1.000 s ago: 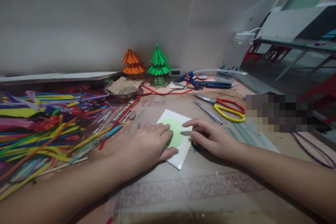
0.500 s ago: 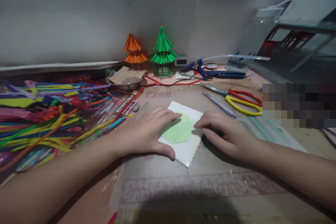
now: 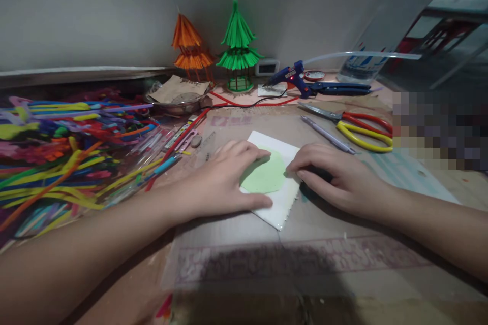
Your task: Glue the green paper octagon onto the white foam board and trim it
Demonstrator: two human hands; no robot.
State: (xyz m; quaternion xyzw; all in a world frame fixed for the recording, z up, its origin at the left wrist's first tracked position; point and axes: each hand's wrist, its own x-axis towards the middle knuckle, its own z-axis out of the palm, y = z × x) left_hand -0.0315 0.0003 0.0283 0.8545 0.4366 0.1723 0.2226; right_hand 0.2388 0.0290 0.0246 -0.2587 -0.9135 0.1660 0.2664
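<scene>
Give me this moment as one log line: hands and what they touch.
left hand: flat on green paper hexagon | right hand: fingertips at its right edge | under: white sheet | nearby: scissors, pen

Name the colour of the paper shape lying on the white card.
Light green paper shape; head view.

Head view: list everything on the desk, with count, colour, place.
light green hexagonal paper piece: one, green, centre, on card
white card sheet: one, white, under the hexagon
fuzzy craft stems: many, mixed colours, left
orange folded-paper tree: one, orange, back wall
green folded-paper tree: one, green, right of orange tree
blue glue gun: one, blue, back right
scissors: one, red and yellow handles, right
pen: one, greyish, beside scissors
metal bowl: one, silver, back centre-left
left hand: one, flat on hexagon and card
right hand: one, fingertips at hexagon's right edge
</scene>
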